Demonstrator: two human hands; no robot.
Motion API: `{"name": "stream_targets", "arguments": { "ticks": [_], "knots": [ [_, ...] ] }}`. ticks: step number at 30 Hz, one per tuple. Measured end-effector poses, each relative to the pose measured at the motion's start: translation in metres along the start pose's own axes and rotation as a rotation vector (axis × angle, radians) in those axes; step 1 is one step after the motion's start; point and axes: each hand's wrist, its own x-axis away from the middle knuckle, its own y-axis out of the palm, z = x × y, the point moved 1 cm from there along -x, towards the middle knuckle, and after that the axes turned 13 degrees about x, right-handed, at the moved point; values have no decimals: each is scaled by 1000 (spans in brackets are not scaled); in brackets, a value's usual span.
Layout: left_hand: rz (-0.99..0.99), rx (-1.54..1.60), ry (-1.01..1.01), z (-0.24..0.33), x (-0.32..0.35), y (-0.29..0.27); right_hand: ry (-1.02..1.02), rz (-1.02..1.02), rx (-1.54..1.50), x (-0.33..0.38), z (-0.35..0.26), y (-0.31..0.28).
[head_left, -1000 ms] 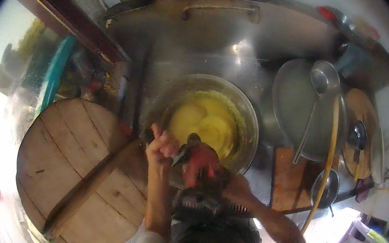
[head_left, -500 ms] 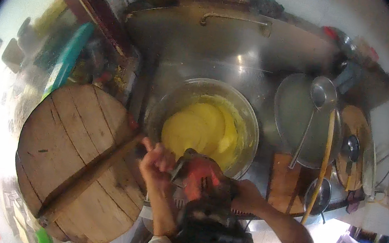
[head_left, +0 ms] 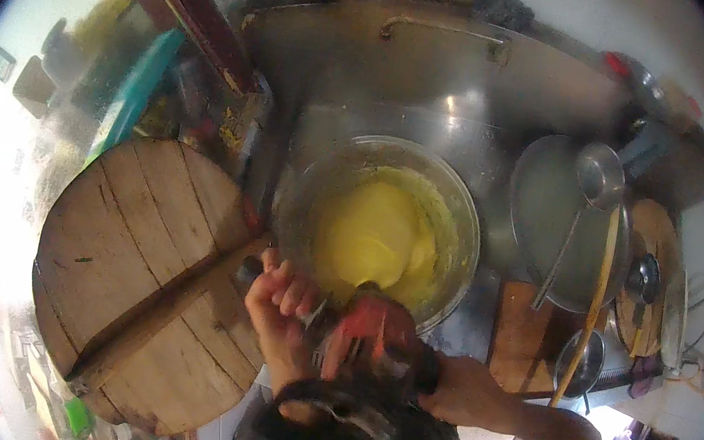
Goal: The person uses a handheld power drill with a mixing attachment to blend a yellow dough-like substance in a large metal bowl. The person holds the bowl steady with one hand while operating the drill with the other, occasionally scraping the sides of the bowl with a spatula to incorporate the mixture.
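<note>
While the left hand (head_left: pixel 279 300) curls its grip shut around a small dark handle (head_left: pixel 250 268), the right hand (head_left: pixel 459 390) clamps its grip on a red tool (head_left: pixel 373 327) between both hands. Just beyond them, a metal bowl (head_left: pixel 459 226) of yellow batter (head_left: pixel 372 236) rests on the steel worktop (head_left: pixel 436 133); a round wooden lid (head_left: pixel 128 279) lies left.

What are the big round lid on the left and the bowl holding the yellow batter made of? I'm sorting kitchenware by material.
The round lid looks like bare, weathered wood: separate planks with visible seams, grain and a crossbar. The bowl looks like metal, probably stainless steel: a grey, dull-shiny rim and wall with soft reflections, though batter smears hide part of it.
</note>
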Motion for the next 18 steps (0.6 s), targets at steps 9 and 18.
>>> {"name": "stream_targets", "arguments": {
  "ticks": [9,18],
  "knots": [
    [-241,-233,-112,-9,-66,-58,116,423,-359,-99,28,63],
    [50,-9,-50,-6,-34,-14,198,3,-61,-16,10,-12]
  ]
}}
